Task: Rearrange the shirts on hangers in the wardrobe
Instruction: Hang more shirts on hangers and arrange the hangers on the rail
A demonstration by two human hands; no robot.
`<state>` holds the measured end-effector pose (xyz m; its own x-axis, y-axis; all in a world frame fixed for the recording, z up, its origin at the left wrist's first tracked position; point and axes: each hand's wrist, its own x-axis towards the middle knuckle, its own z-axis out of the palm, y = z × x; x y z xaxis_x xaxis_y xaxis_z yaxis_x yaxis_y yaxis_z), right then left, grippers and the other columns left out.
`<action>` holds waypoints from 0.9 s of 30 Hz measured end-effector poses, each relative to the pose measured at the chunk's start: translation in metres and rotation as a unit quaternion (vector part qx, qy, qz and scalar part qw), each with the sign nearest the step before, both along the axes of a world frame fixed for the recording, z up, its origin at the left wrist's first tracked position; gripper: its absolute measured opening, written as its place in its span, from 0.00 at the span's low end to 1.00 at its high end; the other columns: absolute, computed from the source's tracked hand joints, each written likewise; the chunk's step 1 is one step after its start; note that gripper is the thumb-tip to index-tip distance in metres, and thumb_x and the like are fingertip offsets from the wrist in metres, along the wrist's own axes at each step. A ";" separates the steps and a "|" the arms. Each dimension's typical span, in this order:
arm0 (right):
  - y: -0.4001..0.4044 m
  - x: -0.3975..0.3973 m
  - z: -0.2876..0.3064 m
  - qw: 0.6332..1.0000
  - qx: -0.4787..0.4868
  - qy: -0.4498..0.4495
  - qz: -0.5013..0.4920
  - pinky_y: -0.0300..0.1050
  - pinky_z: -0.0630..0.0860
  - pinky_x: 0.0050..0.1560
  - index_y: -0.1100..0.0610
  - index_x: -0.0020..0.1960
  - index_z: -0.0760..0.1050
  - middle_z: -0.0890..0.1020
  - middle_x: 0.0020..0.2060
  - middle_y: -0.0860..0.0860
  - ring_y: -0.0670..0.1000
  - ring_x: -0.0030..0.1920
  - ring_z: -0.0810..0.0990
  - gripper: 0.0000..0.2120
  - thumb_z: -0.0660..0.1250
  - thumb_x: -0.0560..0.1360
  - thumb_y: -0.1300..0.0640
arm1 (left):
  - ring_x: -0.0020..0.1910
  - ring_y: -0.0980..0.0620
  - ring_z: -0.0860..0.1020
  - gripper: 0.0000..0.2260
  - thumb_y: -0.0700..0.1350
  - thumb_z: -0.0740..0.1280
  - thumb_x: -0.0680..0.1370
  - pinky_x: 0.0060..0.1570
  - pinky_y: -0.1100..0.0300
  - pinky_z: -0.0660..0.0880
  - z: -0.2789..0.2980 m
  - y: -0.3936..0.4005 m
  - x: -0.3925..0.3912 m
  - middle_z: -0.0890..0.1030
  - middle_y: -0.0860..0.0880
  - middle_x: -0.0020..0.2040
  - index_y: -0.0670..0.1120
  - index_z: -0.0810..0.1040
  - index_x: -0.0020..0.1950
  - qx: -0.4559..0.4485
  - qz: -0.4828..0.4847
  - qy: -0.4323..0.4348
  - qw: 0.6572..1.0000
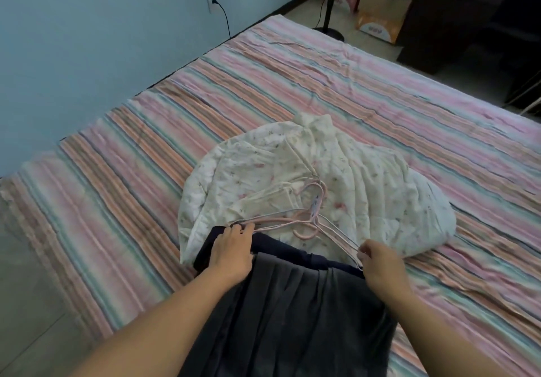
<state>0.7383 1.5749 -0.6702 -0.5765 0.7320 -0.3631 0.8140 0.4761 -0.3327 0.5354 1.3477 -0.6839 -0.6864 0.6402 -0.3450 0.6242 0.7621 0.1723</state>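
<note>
Head view: thin, light wire hangers (pixel 304 218) are pinched at their ends by left hand (pixel 234 247) and right hand (pixel 380 262), best lifted there, above a limp dark shirt (pixel 292 312).

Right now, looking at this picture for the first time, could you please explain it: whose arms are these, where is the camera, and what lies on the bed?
No machine here: a person wears a camera on the head, looking down at both arms. On the striped bedspread lie a white floral garment and a dark garment. The left hand and right hand each have a grip on an end of the thin hangers, which rest on the white garment.
</note>
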 end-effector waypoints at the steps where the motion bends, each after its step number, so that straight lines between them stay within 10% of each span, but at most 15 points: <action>1: -0.001 0.001 0.002 1.000 -0.005 0.021 -0.017 0.52 0.77 0.47 0.57 0.44 0.78 0.82 0.43 0.53 0.57 0.45 0.79 0.05 0.65 0.77 0.63 | 0.63 0.45 0.69 0.24 0.48 0.67 0.78 0.58 0.54 0.69 0.000 0.000 0.000 0.71 0.46 0.64 0.50 0.66 0.72 -0.010 0.001 0.003 1.000; 6: -0.015 0.018 0.021 0.996 0.020 0.092 -0.007 0.51 0.74 0.41 0.56 0.38 0.74 0.77 0.37 0.51 0.53 0.39 0.75 0.11 0.62 0.74 0.70 | 0.56 0.48 0.70 0.07 0.51 0.61 0.81 0.54 0.56 0.66 0.018 -0.004 -0.002 0.75 0.50 0.55 0.52 0.75 0.56 0.021 0.036 0.036 0.998; 27: -0.150 0.094 0.246 0.968 0.024 0.244 -0.059 0.38 0.69 0.38 0.49 0.34 0.76 0.81 0.34 0.47 0.47 0.39 0.79 0.16 0.75 0.71 0.67 | 0.36 0.60 0.77 0.05 0.49 0.71 0.77 0.37 0.62 0.70 0.271 -0.155 0.048 0.79 0.58 0.35 0.58 0.81 0.41 0.194 0.061 -0.098 0.974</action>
